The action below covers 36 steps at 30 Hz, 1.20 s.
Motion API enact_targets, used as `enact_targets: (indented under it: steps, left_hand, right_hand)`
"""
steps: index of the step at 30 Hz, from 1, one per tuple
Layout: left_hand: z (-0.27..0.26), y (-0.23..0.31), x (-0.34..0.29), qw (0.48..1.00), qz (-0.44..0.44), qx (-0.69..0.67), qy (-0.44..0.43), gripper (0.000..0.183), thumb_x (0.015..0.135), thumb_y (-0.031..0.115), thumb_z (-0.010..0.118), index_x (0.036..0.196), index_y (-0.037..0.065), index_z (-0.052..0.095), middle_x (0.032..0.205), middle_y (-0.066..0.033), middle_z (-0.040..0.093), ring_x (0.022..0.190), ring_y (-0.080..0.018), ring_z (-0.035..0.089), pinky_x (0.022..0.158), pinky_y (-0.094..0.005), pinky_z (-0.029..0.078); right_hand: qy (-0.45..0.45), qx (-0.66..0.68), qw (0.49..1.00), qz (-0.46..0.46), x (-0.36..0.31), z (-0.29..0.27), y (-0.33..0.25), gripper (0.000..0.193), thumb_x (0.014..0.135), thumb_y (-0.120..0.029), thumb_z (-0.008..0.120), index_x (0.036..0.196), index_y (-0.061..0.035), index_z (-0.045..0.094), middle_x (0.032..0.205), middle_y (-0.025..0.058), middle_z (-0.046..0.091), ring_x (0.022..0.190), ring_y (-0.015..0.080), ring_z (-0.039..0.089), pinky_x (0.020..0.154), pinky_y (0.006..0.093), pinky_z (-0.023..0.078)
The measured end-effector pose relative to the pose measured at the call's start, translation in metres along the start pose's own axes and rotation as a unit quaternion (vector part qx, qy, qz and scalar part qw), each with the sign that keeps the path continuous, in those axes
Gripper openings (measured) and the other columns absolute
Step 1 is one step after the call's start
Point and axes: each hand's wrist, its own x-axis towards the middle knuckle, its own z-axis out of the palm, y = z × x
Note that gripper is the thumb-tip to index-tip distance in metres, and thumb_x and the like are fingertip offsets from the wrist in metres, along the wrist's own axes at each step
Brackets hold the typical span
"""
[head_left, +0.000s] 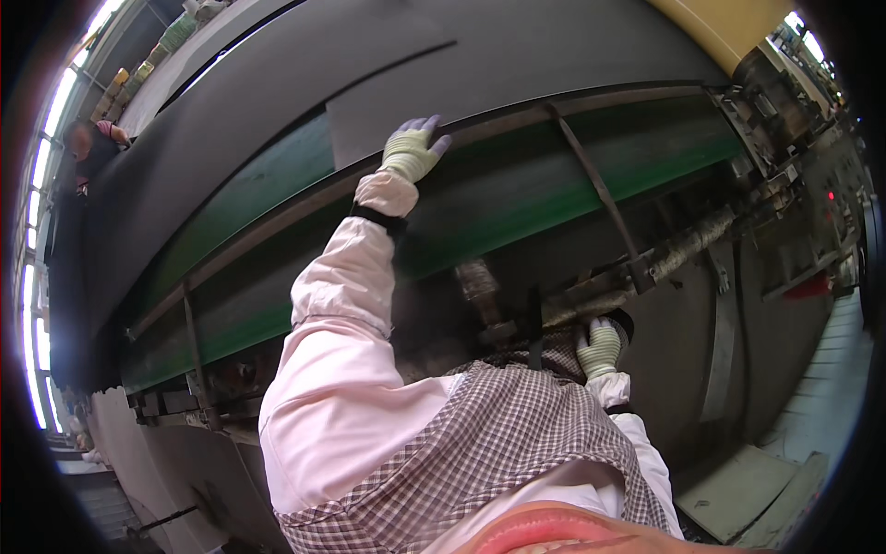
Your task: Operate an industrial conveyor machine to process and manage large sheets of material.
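My left hand [413, 150], in a pale striped glove with lilac fingertips, reaches forward with its fingers spread. It rests at the near edge of a broad dark grey sheet [554, 46], by a long metal rail [498, 122]. My right hand [600, 347], gloved alike, lies low near my waist beside the checked apron [517, 415]. Its fingers look stretched out against a dark edge, and I make out nothing held in them. Beneath the sheet a green belt [286, 171] shows through a gap left of my left hand.
Slanting metal struts [600, 189] join the rail to a lower bar wrapped in film [692, 242]. Machinery [775, 120] with a yellow cover [720, 28] stands at the right. Another person [97, 143] is at the far left. Flat boards [748, 489] lie at the lower right.
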Motion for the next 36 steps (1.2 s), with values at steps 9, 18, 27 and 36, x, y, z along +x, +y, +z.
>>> enact_targets:
  steps: [9,18,27,36]
  left_hand:
    - [-0.034,-0.164,-0.055,0.971,-0.177,0.117,0.112,0.059,0.088,0.049,0.057,0.138,0.019,0.046,0.143,-0.0196,0.041,0.133,-0.0374,0.037,0.110,-0.0467,0.031]
    - [-0.052,-0.166,-0.055,0.953,-0.276,0.051,-0.115,0.058,0.089,0.058,0.048,0.134,0.022,0.052,0.142,-0.0115,0.045,0.130,-0.0357,0.039,0.109,-0.0440,0.032]
    - [0.007,-0.037,0.041,0.990,-0.073,0.044,-0.110,0.048,0.094,0.050,0.038,0.133,0.024,0.053,0.140,-0.0099,0.048,0.127,-0.0378,0.043,0.108,-0.0447,0.034]
    - [0.008,-0.036,0.018,0.996,-0.064,-0.041,0.048,0.052,0.092,0.045,0.051,0.132,0.012,0.053,0.135,-0.0170,0.051,0.127,-0.0347,0.045,0.106,-0.0437,0.036]
  right_hand:
    - [0.003,0.034,0.999,-0.002,0.004,-0.001,-0.001,0.021,0.078,-0.019,0.065,0.093,-0.0055,0.063,0.090,0.0198,0.063,0.081,0.0390,0.059,0.072,0.0474,0.048]
    - [0.020,0.025,0.999,-0.014,0.003,0.003,0.004,0.023,0.077,-0.019,0.065,0.095,-0.0064,0.062,0.090,0.0190,0.062,0.077,0.0381,0.060,0.069,0.0478,0.049]
    - [0.013,0.029,0.999,-0.018,0.004,-0.004,0.000,0.025,0.076,-0.022,0.065,0.095,-0.0068,0.062,0.091,0.0179,0.062,0.077,0.0367,0.060,0.068,0.0469,0.049]
    - [0.022,0.051,0.998,-0.022,0.000,-0.004,0.002,0.019,0.077,-0.021,0.065,0.088,-0.0065,0.063,0.086,0.0166,0.062,0.076,0.0357,0.060,0.068,0.0465,0.050]
